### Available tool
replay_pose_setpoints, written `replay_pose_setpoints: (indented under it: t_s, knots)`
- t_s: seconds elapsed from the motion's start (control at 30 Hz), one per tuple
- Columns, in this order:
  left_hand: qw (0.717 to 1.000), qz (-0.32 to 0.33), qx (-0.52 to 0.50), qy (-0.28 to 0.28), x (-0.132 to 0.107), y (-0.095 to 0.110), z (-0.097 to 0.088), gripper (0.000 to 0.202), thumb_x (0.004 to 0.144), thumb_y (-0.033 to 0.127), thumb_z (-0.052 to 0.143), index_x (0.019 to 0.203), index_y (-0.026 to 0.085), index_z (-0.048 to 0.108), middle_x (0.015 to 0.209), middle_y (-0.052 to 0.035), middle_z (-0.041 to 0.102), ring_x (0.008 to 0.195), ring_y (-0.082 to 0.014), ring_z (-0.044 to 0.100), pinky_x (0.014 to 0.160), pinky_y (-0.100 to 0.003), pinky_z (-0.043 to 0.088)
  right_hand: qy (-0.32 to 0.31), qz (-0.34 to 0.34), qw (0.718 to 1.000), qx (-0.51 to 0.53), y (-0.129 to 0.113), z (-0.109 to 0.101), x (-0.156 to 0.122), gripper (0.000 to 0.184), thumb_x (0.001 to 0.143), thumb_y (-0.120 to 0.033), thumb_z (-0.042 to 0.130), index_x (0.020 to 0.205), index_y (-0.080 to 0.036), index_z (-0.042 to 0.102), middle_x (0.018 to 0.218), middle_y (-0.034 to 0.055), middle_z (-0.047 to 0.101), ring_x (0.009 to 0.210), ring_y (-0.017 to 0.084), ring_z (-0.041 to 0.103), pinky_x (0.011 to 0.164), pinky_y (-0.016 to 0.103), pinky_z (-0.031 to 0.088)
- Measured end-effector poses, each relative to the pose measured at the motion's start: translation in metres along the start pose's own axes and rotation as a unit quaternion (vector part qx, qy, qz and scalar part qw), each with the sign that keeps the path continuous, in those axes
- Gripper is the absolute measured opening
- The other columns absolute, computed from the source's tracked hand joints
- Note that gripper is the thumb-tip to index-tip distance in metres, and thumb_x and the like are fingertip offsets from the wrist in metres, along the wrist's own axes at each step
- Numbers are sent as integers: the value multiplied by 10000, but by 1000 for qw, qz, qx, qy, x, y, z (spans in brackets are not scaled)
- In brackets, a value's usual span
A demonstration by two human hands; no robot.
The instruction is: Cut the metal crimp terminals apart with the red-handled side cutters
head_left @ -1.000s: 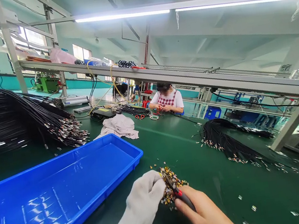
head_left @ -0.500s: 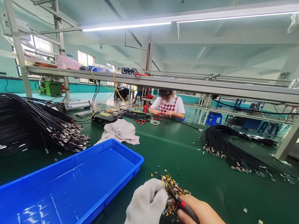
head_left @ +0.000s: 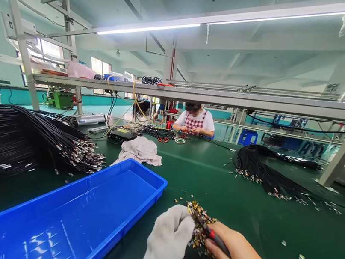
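My left hand (head_left: 164, 245), in a white fabric glove with a yellow band at the wrist, grips a tight bunch of small metal cable terminals (head_left: 201, 222) from the left side. My right hand (head_left: 234, 248) is bare and holds red-and-black-handled pliers (head_left: 214, 238), whose tip is pressed into that bunch. Loose bits of metal lie on the green bench mat (head_left: 249, 230) around and below my hands. The wires behind the terminals are hidden by my glove.
A long blue plastic tray (head_left: 63, 245) lies to my left. Black cable bundles with metal ends (head_left: 5, 141) (head_left: 264, 176) lie to either side, with a crumpled cloth (head_left: 138, 152) between. A co-worker (head_left: 194, 122) in a checked apron sits across the bench, beneath an overhead metal rail (head_left: 252, 102).
The view has tilted slightly, so the room sits a little lower in the picture. My hands have barely shifted and keep the same hold on the terminals and pliers.
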State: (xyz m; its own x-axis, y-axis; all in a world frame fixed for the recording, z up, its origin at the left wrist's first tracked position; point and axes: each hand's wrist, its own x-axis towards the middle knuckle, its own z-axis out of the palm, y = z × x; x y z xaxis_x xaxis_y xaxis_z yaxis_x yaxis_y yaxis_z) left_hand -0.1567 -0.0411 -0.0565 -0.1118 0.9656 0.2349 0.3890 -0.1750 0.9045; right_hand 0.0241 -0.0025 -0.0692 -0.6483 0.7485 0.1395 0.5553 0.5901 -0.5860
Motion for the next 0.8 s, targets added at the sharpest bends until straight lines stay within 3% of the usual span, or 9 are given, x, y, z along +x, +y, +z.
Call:
replay_pose_setpoints:
  t_s: [0.5,0.73,0.8]
  knots:
    - [1000,1,-19,-14,1,1,0,265,852,319,426,779,195,648,746,-1,652,688,-153,552,647,-246,431,25,7,999,-29,-1,4,0,344,915,-392,319,934,-172,583,956,131,650,852,240,612,750,335,465]
    - [999,-4,-35,-4,1,2,0,254,836,324,446,748,195,647,718,-1,645,671,-153,541,630,-246,431,20,1,1000,15,-1,-5,-3,195,895,-368,431,983,-373,605,1002,62,676,895,219,635,768,280,477]
    - [999,-4,-38,-5,1,3,0,253,836,322,447,745,192,643,724,-3,645,670,-152,539,631,-246,431,26,-1,1000,17,0,-4,-3,194,896,-375,432,982,-371,605,1002,62,675,896,218,634,774,279,476]
